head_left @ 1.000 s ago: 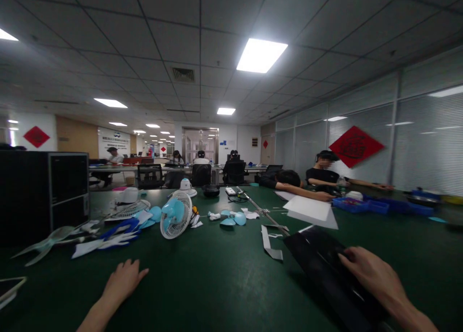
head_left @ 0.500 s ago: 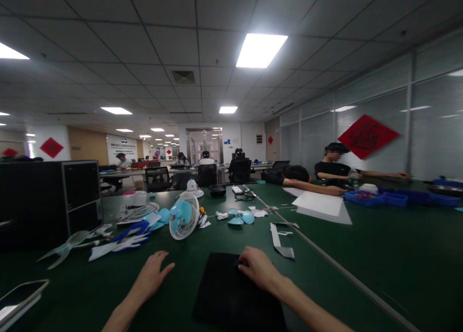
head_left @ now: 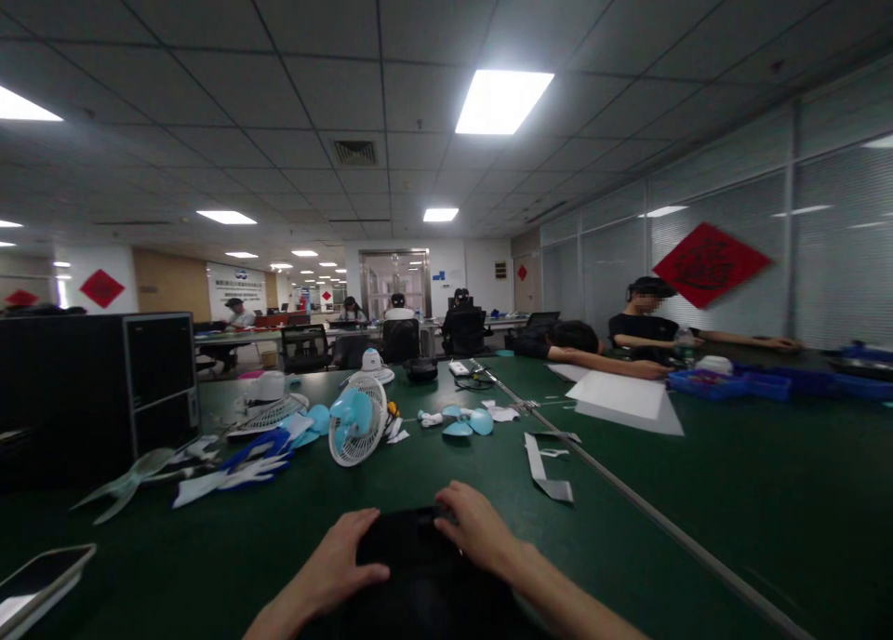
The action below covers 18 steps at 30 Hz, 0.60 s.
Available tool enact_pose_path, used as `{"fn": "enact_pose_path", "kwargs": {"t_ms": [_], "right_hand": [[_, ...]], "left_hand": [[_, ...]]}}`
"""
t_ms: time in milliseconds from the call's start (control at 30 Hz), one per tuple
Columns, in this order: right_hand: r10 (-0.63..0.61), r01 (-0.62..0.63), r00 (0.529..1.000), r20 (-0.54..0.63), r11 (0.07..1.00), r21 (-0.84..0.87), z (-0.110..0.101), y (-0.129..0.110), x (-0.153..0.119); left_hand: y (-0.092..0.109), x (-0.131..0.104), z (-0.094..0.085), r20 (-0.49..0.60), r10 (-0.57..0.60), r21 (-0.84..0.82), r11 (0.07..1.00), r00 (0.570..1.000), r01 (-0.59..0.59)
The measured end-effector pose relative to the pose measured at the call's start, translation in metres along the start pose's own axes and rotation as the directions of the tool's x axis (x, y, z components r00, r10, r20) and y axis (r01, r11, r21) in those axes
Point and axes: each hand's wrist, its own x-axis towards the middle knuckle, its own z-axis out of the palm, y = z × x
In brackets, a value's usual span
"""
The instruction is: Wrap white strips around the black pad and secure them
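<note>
A flat black rectangular thing (head_left: 411,575) lies in front of me at the table's near edge; it is too dark to tell its kind. My left hand (head_left: 341,556) is at its left side, thumb over the surface and fingers along the upper left edge. At its upper right corner, my right hand (head_left: 471,524) grips the edge with bent fingers. Beyond my hands, a white fan head with light blue blades (head_left: 358,420) leans on the green table (head_left: 279,566).
Blue-and-white gloves (head_left: 244,468), loose blue fan blades (head_left: 467,421) and a grey strip (head_left: 548,473) lie ahead. A black computer case (head_left: 90,380) stands left, near a phone (head_left: 46,575). White sheets (head_left: 620,398) and blue trays (head_left: 708,382) are at right, beside two people.
My left hand has moved right, from the bare table onto the black thing's left side. My right hand has shifted slightly left, and the black thing sits lower and further left.
</note>
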Motion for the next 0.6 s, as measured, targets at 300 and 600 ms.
{"fn": "enact_pose_path", "kwargs": {"t_ms": [300, 600], "right_hand": [[0.318, -0.38, 0.921, -0.224, 0.859, -0.344, -0.049, 0.1, -0.024], [0.464, -0.522, 0.853, -0.238, 0.775, -0.357, -0.05, 0.132, -0.033]], "left_hand": [[0.021, -0.005, -0.01, 0.05, -0.079, -0.027, 0.996, 0.996, 0.08], [0.0, -0.001, -0.009, -0.006, -0.104, -0.008, 0.995, 0.995, 0.104]]}}
